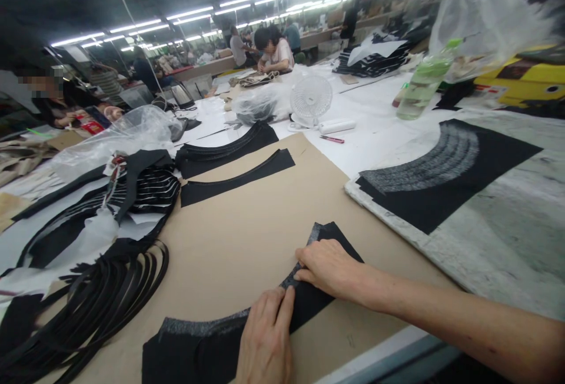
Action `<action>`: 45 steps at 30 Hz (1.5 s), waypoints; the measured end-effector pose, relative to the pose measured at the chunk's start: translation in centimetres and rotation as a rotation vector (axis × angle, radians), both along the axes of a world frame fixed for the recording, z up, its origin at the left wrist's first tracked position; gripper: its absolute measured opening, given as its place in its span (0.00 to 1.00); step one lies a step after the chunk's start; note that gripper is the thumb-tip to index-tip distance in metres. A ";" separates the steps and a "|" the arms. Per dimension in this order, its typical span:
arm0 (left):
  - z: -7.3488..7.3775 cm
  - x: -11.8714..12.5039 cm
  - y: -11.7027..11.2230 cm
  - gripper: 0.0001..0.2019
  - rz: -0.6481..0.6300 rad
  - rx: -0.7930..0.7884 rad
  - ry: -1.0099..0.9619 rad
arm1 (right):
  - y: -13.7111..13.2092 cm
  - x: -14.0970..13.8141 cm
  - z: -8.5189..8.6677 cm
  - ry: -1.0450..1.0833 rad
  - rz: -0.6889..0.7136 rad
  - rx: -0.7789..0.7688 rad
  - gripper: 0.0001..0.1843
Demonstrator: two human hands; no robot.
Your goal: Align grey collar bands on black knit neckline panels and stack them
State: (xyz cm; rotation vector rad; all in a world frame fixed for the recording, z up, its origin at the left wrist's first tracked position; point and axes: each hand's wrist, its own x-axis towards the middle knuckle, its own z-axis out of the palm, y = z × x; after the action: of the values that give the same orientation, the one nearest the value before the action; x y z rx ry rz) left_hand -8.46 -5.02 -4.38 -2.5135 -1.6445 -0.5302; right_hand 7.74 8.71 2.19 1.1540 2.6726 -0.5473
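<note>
A black curved fabric piece (pixel 198 351) lies on the tan board in front of me, with a greyish speckled band along its concave edge. My left hand (pixel 267 334) rests on its middle, fingers stretched out and pressing that edge. Farther along the same edge, my right hand (pixel 331 269) has its fingers curled and pinched at the band; the fingertips are partly hidden. Beyond them, a slim black curved piece (pixel 247 178) lies flat, with a stack of similar black pieces (pixel 229 148) behind it.
Black strips (pixel 110 307) and a tied bundle of black pieces (pixel 150 189) lie at left. On the right, a pale slab (pixel 498 225) carries overlapped black pieces (pixel 459 178) with greyish bands. A small white fan (pixel 311 98), pink cutter (pixel 332 139) and green-tinted bottle (pixel 426 83) stand or lie beyond.
</note>
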 end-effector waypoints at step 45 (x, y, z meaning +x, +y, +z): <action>-3.5 3.6 3.0 0.22 0.209 0.328 0.215 | 5.8 5.5 -2.3 0.306 -0.300 -0.150 0.04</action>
State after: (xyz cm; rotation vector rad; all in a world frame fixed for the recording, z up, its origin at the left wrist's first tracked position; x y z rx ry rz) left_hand -4.88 -2.02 -7.86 -2.0596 -1.5693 -0.4466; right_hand 13.25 14.53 -0.15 1.5459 2.6495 -1.0321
